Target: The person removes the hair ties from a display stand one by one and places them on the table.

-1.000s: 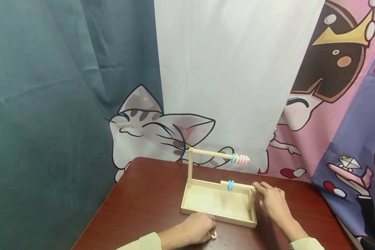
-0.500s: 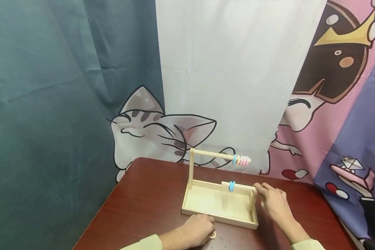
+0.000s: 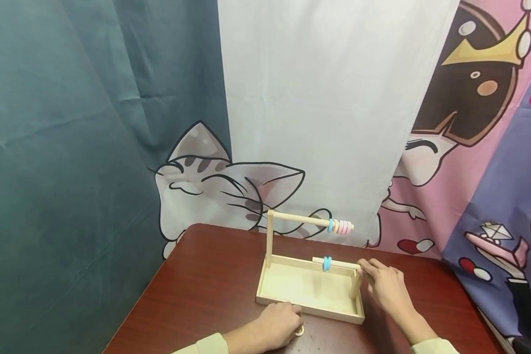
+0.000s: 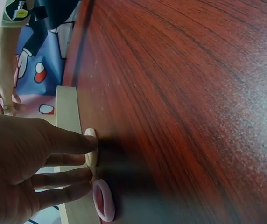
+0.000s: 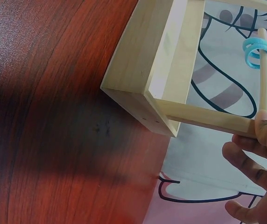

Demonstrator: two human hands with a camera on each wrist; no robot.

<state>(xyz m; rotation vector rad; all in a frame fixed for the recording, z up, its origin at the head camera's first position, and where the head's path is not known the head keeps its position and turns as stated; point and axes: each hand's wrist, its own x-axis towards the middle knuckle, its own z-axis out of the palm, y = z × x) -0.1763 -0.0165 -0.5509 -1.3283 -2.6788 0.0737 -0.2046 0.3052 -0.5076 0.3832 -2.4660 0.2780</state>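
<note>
My left hand (image 3: 278,322) is low over the table at the front edge of a wooden stand (image 3: 309,310), pinching a cream ring (image 4: 91,159) between thumb and fingers. Close by its lower fingers, a pink ring (image 4: 109,203) shows in the left wrist view. At the stand's right end, my right hand (image 3: 388,290) grips the top of the short post (image 5: 213,119), where the lower rod (image 5: 265,84) meets it. Light blue rings (image 3: 327,264) hang on that rod. The upper rod (image 3: 301,218) carries a blue ring (image 3: 330,225) and several cream and pink rings (image 3: 344,227) near its free end.
The stand has a shallow tray base with raised walls and a tall post (image 3: 269,241) at its left. It sits on a dark red wooden table (image 3: 194,275). Printed curtains (image 3: 265,108) hang behind the table and along its sides.
My left hand, with the cream ring, has shifted very slightly left. My right hand keeps its place on the post, and the rings on the rods look unchanged.
</note>
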